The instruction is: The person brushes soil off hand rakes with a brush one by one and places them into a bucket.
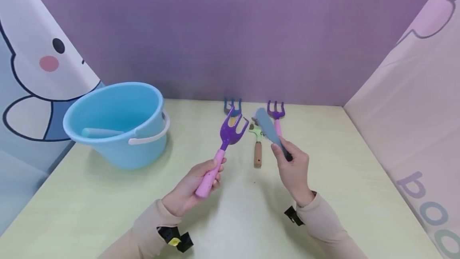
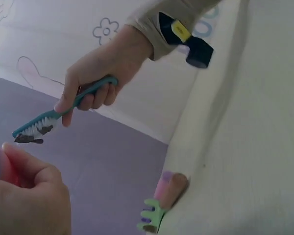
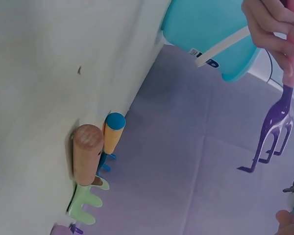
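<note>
My left hand [image 1: 192, 185] grips the pink handle of a purple three-pronged garden hand rake [image 1: 231, 133], its prongs pointing up and away. In my right hand [image 1: 296, 171] is a blue-green brush [image 1: 266, 122], pinched by its handle. White bristles show in the left wrist view on the brush [image 2: 39, 125], with dark clumps stuck among them. Rake and brush are held apart above the table. On the table beyond lie a green rake with a brown wooden handle [image 1: 258, 155], another purple rake [image 1: 276, 114] and a blue rake [image 1: 233, 111], partly hidden behind the held tools.
A light blue bucket [image 1: 125, 153] with a white handle stands at the left; a pale blue stick-like piece [image 1: 102, 132] lies inside. A small dark speck [image 1: 254, 182] is on the pale table [image 1: 237, 219]. Purple cloth [image 1: 215, 43] closes off the back, printed cloths the sides.
</note>
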### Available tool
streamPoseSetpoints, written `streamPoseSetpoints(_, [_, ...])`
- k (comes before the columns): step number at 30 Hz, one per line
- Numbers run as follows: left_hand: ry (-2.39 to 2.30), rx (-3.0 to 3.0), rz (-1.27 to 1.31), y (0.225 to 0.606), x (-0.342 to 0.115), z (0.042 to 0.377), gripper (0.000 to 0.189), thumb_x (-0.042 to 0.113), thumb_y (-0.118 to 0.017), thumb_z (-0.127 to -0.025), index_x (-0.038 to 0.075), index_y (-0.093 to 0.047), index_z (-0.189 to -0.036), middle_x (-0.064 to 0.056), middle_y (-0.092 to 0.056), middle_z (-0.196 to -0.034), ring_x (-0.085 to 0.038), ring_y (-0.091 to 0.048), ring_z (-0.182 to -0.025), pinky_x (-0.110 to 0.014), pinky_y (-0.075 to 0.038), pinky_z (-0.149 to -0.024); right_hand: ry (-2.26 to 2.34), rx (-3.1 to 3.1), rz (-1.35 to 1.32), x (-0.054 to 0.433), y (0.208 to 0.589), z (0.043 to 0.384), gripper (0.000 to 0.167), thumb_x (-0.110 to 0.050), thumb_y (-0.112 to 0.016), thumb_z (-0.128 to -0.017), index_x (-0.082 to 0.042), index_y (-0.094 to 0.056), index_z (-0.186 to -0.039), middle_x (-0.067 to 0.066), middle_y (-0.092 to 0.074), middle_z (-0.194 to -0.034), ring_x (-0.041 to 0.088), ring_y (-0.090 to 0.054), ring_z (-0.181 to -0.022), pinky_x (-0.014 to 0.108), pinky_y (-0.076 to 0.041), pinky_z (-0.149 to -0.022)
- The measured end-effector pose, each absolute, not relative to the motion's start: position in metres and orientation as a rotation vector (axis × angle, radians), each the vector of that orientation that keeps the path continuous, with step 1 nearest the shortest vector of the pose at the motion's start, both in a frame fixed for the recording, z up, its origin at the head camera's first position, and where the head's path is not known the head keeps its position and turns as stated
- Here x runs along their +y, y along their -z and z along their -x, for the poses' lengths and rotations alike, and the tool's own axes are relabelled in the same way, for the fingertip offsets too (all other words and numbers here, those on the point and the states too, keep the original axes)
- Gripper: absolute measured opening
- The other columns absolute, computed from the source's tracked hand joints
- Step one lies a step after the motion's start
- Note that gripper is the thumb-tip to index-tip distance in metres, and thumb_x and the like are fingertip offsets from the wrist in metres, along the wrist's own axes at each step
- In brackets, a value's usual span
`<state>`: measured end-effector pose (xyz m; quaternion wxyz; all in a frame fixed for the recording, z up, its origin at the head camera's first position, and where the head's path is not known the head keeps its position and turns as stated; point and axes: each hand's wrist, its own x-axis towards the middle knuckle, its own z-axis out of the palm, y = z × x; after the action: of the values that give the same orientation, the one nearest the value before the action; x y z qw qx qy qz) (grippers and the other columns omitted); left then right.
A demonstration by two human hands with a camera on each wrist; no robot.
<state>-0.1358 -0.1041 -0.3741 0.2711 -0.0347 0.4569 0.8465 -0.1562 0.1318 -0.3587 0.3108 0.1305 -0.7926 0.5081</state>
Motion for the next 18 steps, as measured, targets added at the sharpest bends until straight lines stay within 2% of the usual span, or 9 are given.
streamPoseSetpoints(5, [-2.171, 1.737, 0.105, 0.376, -0.113, 0.138, 0.044, 0.020, -0.057, -0.089, -0.002, -0.050, -0.126, -0.001, -0.059, -0.092, -0.009, -0.054, -0.073, -0.018, -0.046, -0.060, -1.432, -2.149, -0.258, 0.134, 0.347, 0.149, 0.025, 0.006, -0.060, -0.082, 0.014, -0.061, -0.106, 0.007, -0.052, -0.062, -0.001, -0.034, -0.049, 0.015, -0.031, -0.044])
streamPoseSetpoints(10, [-1.941, 2.226, 0.122, 0.378, -0.122, 0.142, 0.028, 0.019, -0.065, -0.083, 0.010, -0.066, -0.110, -0.009, -0.063, -0.084, -0.018, -0.055, -0.069, -0.025, -0.046, -0.056, -1.526, -2.159, -0.216, 0.140, 0.351, 0.152, 0.026, 0.003, -0.060, -0.084, 0.010, -0.062, -0.108, 0.000, -0.051, -0.064, 0.002, -0.036, -0.049, 0.017, -0.032, -0.044])
streamPoseSetpoints(18, [-1.709, 2.652, -0.143, 0.382, -0.129, 0.140, 0.023, 0.020, -0.073, -0.077, 0.016, -0.071, -0.100, -0.004, -0.058, -0.074, -0.018, -0.049, -0.063, -0.025, -0.041, -0.050, -1.568, -2.169, -0.167, 0.153, 0.373, 0.166, 0.026, -0.006, -0.062, -0.085, 0.000, -0.065, -0.110, -0.003, -0.052, -0.065, 0.005, -0.038, -0.050, 0.018, -0.033, -0.045])
